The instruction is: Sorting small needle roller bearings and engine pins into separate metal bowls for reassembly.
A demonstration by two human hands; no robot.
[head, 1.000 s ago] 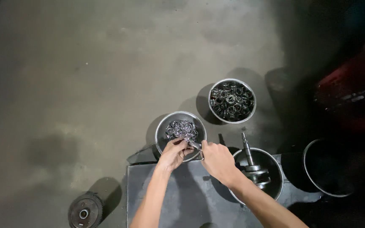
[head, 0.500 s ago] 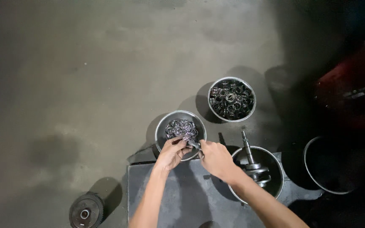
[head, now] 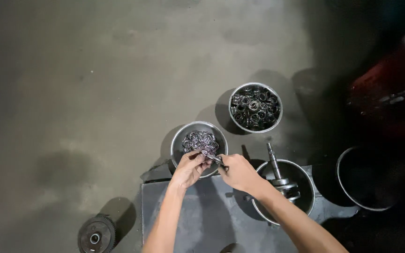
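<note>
While little has shifted over the last second, we keep our left hand (head: 189, 168) and right hand (head: 238, 172) clenched on a small metal part (head: 212, 157) above the steel bowl (head: 180, 140).

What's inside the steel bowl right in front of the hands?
The steel bowl holds a heap of small metal rings. The left hand and right hand cover its near edge, so whatever lies there, and under the heap, is hidden.

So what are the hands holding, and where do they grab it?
Both hands pinch a small metal part over the bowl of metal rings: the left hand at one end, the right hand at the other. What exactly it is cannot be told.
</note>
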